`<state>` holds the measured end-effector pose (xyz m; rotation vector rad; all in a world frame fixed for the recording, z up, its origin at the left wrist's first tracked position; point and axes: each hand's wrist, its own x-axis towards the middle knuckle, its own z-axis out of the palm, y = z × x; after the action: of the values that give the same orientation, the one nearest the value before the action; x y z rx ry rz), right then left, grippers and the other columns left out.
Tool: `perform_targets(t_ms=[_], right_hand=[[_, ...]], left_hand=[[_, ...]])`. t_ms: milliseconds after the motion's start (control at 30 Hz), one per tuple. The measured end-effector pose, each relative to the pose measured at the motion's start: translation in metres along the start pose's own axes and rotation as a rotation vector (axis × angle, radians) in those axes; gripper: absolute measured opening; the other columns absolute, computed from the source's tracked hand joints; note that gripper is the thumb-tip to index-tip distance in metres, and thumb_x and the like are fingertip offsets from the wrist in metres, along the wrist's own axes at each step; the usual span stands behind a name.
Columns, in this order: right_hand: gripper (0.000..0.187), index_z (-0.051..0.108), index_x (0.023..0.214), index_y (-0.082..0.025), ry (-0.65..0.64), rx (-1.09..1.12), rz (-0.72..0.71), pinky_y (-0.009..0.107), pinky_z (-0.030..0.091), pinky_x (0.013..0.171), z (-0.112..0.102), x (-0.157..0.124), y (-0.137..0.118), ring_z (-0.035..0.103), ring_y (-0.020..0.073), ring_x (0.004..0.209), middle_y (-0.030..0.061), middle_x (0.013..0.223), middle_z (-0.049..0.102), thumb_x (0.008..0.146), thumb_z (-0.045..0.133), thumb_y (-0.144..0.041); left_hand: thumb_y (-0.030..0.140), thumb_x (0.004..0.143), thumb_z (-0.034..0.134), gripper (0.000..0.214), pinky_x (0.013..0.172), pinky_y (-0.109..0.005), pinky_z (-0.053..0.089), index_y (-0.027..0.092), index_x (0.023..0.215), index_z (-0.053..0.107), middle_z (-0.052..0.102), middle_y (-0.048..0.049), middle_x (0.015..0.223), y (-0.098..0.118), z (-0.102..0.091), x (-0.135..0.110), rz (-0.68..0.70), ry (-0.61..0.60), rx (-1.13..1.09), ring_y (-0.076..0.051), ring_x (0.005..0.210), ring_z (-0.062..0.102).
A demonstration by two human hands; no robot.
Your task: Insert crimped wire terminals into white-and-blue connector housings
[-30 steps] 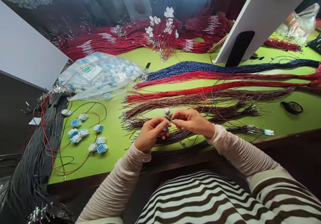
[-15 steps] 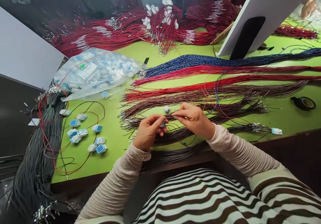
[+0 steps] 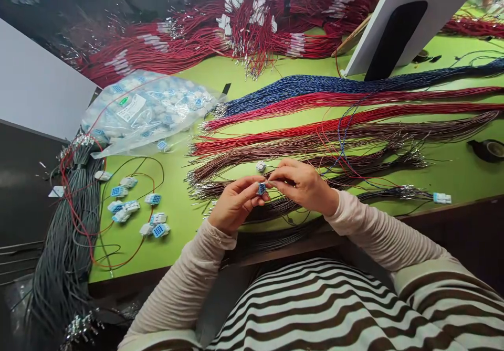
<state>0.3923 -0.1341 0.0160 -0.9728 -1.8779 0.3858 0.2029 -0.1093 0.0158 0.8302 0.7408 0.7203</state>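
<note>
Between the thumb and fingers of my left hand [image 3: 238, 204] is a small blue and white connector housing [image 3: 262, 188], its gridded blue face showing. My right hand [image 3: 303, 185] pinches a thin wire close beside the housing; the fingertips cover the wire's end, so I cannot tell whether it is inside. Another connector [image 3: 260, 167] lies just beyond my hands, on the green tabletop. Beneath both hands run bundles of brown wires [image 3: 220, 170] and dark wires with silver terminals at their left ends.
Several loose connectors [image 3: 118, 191] lie at left near a clear bag [image 3: 153, 107] full of them. Grey cables [image 3: 66, 225] hang over the left edge. Red [image 3: 252, 133] and blue wire bundles [image 3: 291, 91] stretch across the table. Black tape [image 3: 487, 150] sits at right, below a white panel [image 3: 413, 20].
My left hand has turned the connector so its blue grid face shows more. The right fingertips have come closer to it. The whole view has shifted slightly.
</note>
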Motion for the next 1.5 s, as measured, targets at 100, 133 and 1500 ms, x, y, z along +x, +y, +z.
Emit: perform_targets(t_ms=[100,133,1500], right_hand=[[0.006,0.064,0.085,-0.013,-0.005,0.028,0.011,0.021,0.041,0.059,-0.004,0.000,0.000,0.048,0.0089,0.064,0.0019,0.076,0.054,0.086,0.060,-0.017],[0.006,0.064,0.084,-0.013,-0.008,0.036,0.015,0.021,0.041,0.059,-0.005,0.000,0.000,0.048,0.0088,0.064,0.0016,0.075,0.053,0.086,0.060,-0.017],[0.008,0.058,0.079,-0.016,0.029,-0.043,0.049,0.022,0.040,0.060,0.005,-0.007,-0.001,0.050,0.0109,0.066,0.0011,0.073,0.055,0.087,0.056,-0.018]], left_hand=[[0.024,0.069,0.080,0.034,0.057,-0.017,0.052,0.016,0.100,0.069,0.070,-0.0060,0.089,0.003,0.000,-0.001,-0.017,-0.018,-0.041,-0.012,0.069,0.066],[0.024,0.069,0.080,0.034,0.057,-0.018,0.052,0.017,0.100,0.068,0.070,-0.0062,0.092,0.003,0.000,-0.001,-0.021,-0.025,-0.047,-0.012,0.070,0.066],[0.020,0.062,0.083,0.026,0.073,-0.021,0.056,0.022,0.085,0.074,0.075,-0.0035,0.092,-0.010,0.005,-0.001,0.258,0.114,0.110,-0.014,0.081,0.068]])
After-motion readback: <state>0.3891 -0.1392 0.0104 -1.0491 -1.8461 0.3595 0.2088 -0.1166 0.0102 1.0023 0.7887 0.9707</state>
